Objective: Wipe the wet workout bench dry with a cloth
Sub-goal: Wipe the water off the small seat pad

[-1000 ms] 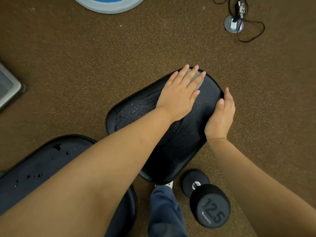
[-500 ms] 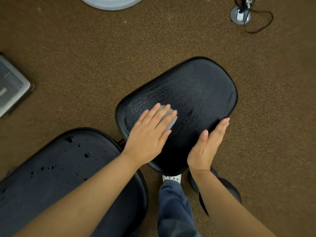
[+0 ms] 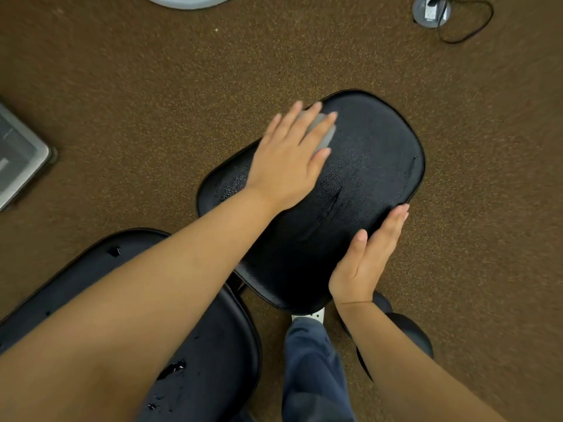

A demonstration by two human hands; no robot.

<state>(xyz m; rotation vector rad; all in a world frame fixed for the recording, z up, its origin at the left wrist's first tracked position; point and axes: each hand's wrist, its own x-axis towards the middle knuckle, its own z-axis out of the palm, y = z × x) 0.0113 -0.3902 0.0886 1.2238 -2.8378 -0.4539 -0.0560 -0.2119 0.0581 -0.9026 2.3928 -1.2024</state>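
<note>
The black bench seat pad [image 3: 365,166] lies in the middle of the view, its surface beaded with water. My left hand [image 3: 289,156] lies flat with straight fingers on a small grey cloth [image 3: 323,130] at the pad's far left edge; only a bit of cloth shows between the fingers. My right hand [image 3: 368,257] rests open with straight fingers against the pad's near right edge. The longer black back pad [image 3: 210,354] sits at lower left, with water drops and a small puddle on it, mostly hidden by my left forearm.
Brown carpet surrounds the bench. A dark dumbbell [image 3: 408,336] lies on the floor under my right forearm. My leg in blue trousers [image 3: 310,370] stands by the pad's near end. A grey box [image 3: 18,153] sits at the left edge, and a floor socket with cable [image 3: 429,10] at top right.
My left hand has slid the cloth from the pad's near left part up to its far left edge. My right hand stays on the near right edge.
</note>
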